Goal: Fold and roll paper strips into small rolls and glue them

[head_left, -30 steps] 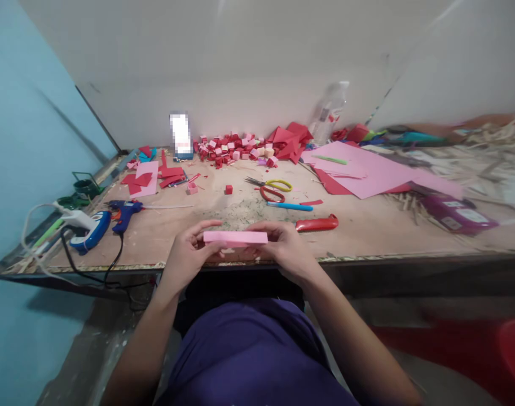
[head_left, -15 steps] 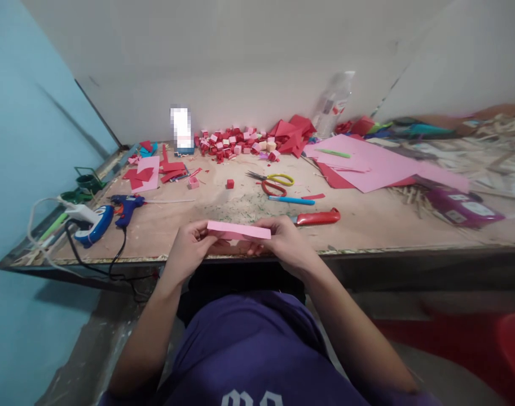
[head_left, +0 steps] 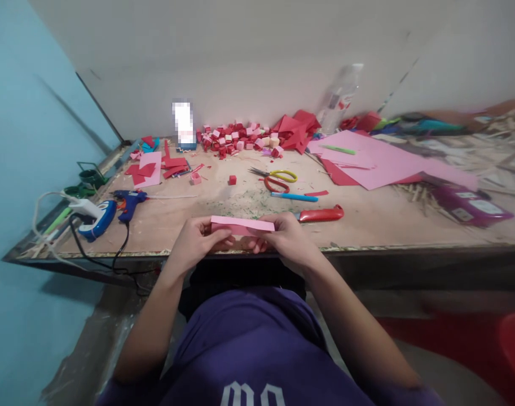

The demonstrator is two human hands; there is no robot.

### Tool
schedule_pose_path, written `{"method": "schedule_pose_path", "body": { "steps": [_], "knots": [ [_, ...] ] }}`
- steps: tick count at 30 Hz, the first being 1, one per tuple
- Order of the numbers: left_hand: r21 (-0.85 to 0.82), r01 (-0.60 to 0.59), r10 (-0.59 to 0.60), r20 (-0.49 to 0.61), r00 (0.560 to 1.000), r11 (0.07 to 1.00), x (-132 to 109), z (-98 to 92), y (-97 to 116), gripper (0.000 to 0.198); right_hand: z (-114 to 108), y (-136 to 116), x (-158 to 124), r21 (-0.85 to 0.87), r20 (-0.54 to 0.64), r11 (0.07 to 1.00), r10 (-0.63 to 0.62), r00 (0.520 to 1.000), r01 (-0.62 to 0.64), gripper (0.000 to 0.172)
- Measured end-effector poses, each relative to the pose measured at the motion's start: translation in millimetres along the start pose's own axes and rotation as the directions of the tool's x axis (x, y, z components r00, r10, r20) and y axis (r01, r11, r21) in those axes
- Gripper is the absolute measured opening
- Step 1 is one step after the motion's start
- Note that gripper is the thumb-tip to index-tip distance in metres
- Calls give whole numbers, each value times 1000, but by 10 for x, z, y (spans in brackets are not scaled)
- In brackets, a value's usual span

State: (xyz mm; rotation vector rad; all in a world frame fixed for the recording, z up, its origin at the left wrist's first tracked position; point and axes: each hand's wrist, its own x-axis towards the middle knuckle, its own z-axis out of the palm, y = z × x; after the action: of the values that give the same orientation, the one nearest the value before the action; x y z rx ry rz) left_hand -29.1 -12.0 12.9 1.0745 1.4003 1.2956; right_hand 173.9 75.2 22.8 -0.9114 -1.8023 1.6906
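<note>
A folded strip of pink paper [head_left: 242, 225] is held level over the table's front edge. My left hand [head_left: 194, 241] is closed on its left end, thumb on the near face. At the right end my right hand [head_left: 289, 239] pinches the same strip, its lower fingers curled beneath. Just beyond the right hand lies a knife with a red handle [head_left: 321, 213], its blade mostly hidden by that hand. Farther back are a blue pen [head_left: 294, 197] and scissors [head_left: 278, 179] with yellow and red handles. A small red cube [head_left: 232, 180] sits near the middle.
Red and pink paper cubes [head_left: 240, 138] are heaped by the wall, beside a lit phone [head_left: 184, 125]. A glue gun [head_left: 130, 204] and a blue power strip [head_left: 98, 221] lie left. Pink paper sheets [head_left: 384, 160], a plastic bottle [head_left: 342, 98] and a purple package [head_left: 472, 206] are right.
The near face of the pink strip now shows more, below its folded top edge. Both hands still hold its ends. The whole view has shifted slightly.
</note>
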Motion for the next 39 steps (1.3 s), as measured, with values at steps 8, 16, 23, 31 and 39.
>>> {"method": "schedule_pose_path", "body": {
  "steps": [8, 16, 23, 31, 39],
  "knots": [
    [-5, 12, -12, -12, 1000, 1000, 33, 48, 22, 32, 9, -60, 9, -34, 13, 999, -35, 999, 36, 36],
    [-13, -12, 12, -20, 1000, 1000, 40, 31, -41, 17, 35, -31, -5, -70, 26, 997, -40, 999, 42, 30],
    [7, -24, 24, -32, 999, 1000, 62, 27, -94, 21, 16, -22, -10, -91, 32, 994, -50, 998, 53, 23],
    [6, -13, 13, 66, 998, 1000, 45, -11, -53, 29, 1, 34, 21, 13, -94, 993, -118, 989, 119, 26],
    [96, -194, 199, -46, 979, 976, 46, -17, -20, 39, 13, 61, -4, 60, -79, 997, -48, 996, 53, 29]
  ]
}}
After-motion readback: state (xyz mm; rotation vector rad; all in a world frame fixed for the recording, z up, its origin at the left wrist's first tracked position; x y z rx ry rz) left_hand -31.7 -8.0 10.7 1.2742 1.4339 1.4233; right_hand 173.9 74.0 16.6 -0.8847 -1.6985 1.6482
